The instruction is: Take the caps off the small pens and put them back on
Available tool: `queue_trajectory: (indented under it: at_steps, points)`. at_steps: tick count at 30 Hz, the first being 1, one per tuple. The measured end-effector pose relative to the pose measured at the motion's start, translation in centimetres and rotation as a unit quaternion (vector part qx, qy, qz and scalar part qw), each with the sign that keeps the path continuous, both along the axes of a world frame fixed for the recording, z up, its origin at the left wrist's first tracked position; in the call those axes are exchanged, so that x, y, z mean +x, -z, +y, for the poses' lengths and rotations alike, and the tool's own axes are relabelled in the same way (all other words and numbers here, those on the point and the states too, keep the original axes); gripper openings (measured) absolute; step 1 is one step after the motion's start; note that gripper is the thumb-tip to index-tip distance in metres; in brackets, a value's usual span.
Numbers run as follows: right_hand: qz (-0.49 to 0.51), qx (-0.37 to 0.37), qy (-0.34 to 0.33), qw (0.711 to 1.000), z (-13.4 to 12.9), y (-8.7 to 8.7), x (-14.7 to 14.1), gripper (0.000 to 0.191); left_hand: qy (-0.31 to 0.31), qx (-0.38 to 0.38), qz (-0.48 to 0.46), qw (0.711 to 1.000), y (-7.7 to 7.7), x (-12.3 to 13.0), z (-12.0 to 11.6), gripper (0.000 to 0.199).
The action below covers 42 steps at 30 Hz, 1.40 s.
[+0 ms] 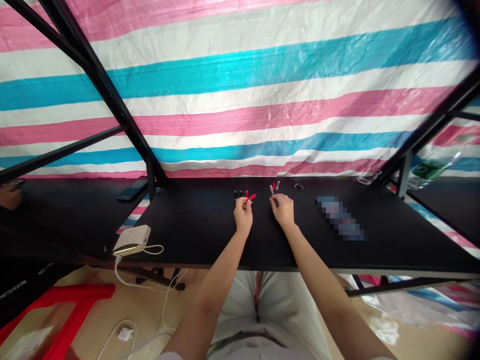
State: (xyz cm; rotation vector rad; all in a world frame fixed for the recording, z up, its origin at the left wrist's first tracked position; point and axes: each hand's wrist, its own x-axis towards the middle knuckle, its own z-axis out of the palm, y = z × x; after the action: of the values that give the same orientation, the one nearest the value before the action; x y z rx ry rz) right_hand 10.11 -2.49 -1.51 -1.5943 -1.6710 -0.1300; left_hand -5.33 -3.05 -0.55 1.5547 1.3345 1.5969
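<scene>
My left hand [243,216] is closed, thumb and fingers pinched on a small red tube [252,197] that points up to the right. Just beyond its fingertips stand or lie two small black cylinders [240,193] and another red one [246,193]. My right hand [284,210] is closed over the table, its fingertips pinching a small clear tube [272,190]. Close past it are a small red piece [273,185] and a second clear tube [277,185]. The small parts' exact kind is too small to tell.
Tiny shiny pieces [298,186] lie at the back of the black table [195,225]. A pixelated object [340,219] is at right, a clear cup [369,176] behind it. At left are a white box with a cable [133,237], a phone [133,190] and another person's hand [10,196].
</scene>
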Motion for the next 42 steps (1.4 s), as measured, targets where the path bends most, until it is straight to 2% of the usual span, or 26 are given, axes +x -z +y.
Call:
queue_trajectory:
  at_steps: [5,10,20,25,28,34,42]
  points:
    - [0.011,0.021,-0.078,0.997,-0.5,-0.8,-0.8,0.023,0.01,0.01,-0.027,1.0,-0.4,0.0,-0.3,0.017]
    - [0.0,-0.007,-0.115,0.993,-0.6,-0.8,-1.1,0.028,0.009,0.012,-0.033,0.999,-0.4,0.1,-0.4,0.017]
    - [-0.02,-0.003,-0.111,0.994,-0.6,-0.7,-1.1,0.031,0.021,0.014,-0.043,0.999,-0.6,-0.1,-0.4,0.025]
    - [-0.02,0.004,-0.107,0.994,-0.6,-0.6,-1.0,0.032,0.11,-0.007,0.008,0.994,-0.7,-0.1,-0.5,0.05]
    - [-0.017,0.005,-0.101,0.995,-0.6,-0.5,-0.9,0.032,0.139,-0.026,0.033,0.989,-0.5,0.0,-0.4,0.061]
    - [-0.013,0.01,-0.1,0.995,-0.5,-0.6,-0.9,0.033,0.184,-0.032,0.078,0.979,0.0,0.0,-0.3,0.061]
    - [-0.001,-0.007,-0.087,0.996,-0.1,-0.1,-1.0,0.026,0.181,0.018,0.126,0.975,-0.3,0.1,-0.6,0.055]
